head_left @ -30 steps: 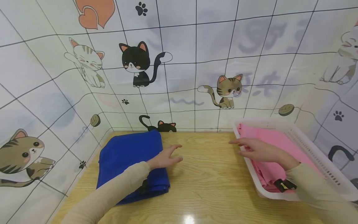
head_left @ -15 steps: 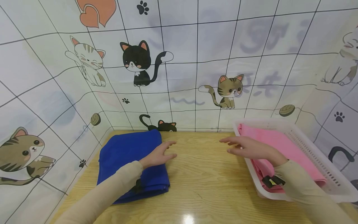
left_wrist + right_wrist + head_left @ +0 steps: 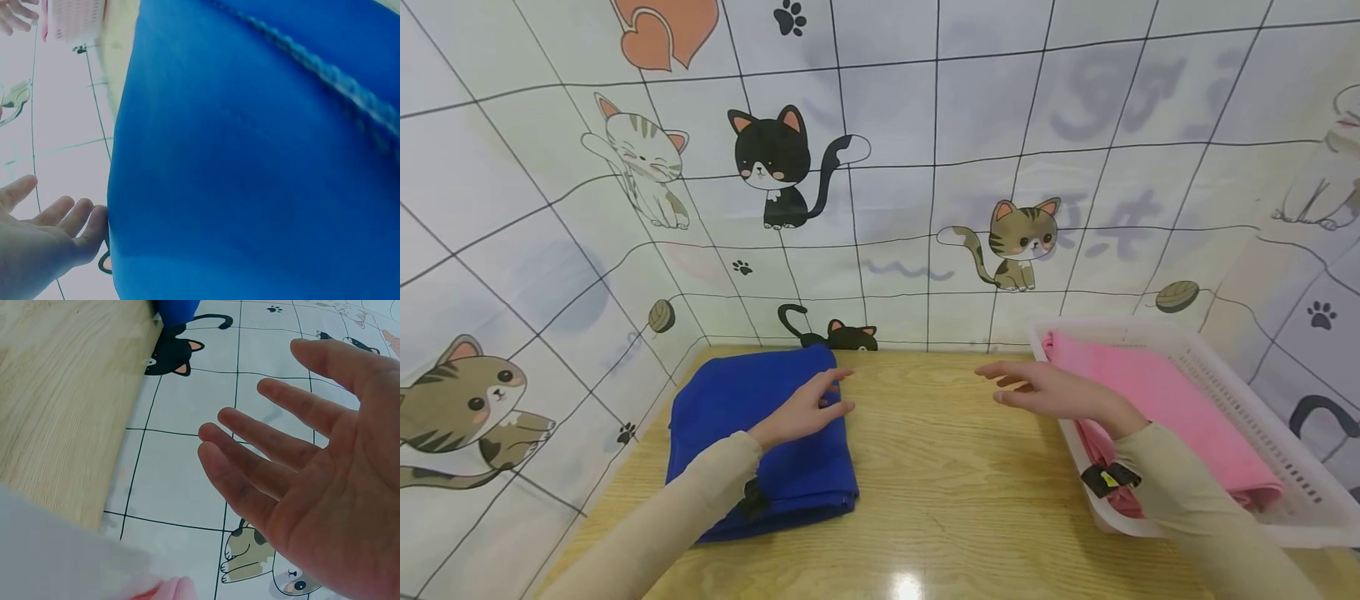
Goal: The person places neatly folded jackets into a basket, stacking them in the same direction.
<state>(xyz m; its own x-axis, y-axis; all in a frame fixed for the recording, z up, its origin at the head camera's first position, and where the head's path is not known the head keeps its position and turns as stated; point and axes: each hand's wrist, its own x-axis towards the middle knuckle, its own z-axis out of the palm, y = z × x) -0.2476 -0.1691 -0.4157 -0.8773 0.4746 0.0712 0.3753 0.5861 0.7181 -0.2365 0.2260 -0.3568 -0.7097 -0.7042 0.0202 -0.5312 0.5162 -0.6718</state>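
A: State the progress of the work.
B: The pink cloth (image 3: 1157,400) lies folded inside the white basket (image 3: 1251,400), on the right of the bench (image 3: 940,467); its placement appears complete. The blue cloth (image 3: 722,396) lies folded on the left of the bench, outside the basket; its folding also appears complete. Whether any handling of either cloth remains cannot be determined.

A: State the condition of the fingers.
B: Left hand (image 3: 805,408): fingers released, extended, grasping nothing. Right hand (image 3: 1048,390): fingers likewise released and spread, palm bare in the right wrist view.

A: Locate the blue cloth relative to the left fingers.
B: In the head view, the left hand overlaps the cloth's right part, and the fingertips project past its right edge. Contact cannot be confirmed; in the left wrist view one fingertip meets the cloth's outline, possibly by line of sight only.

A: Locate the pink cloth relative to the right fingers.
B: To their right. The fingers project leftward past the basket rim, apart from the cloth.
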